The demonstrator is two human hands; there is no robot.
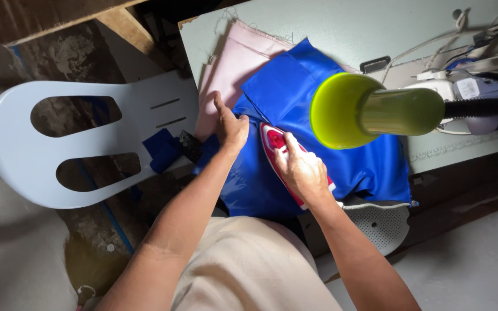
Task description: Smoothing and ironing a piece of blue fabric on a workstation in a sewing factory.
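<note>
Blue cloth (341, 167) lies at frame centre on the worktop (329, 29), over pink cloth (231, 57). Left hand (230, 124), flat and open, pins the cloth's left edge taut; right hand (300, 170) grips the red iron (273, 141) on it. Green lamp (370, 109) overhangs upper right, hiding some cloth; white chair (87, 144) at left.

Blue fabric (341, 155), pale pink cloth (231, 63), red-and-white iron (275, 144), yellow-green lamp shade (341, 109), white chair (87, 144).

A small white rectangular label (467, 88) sits on the machine at the table's far right edge
</note>
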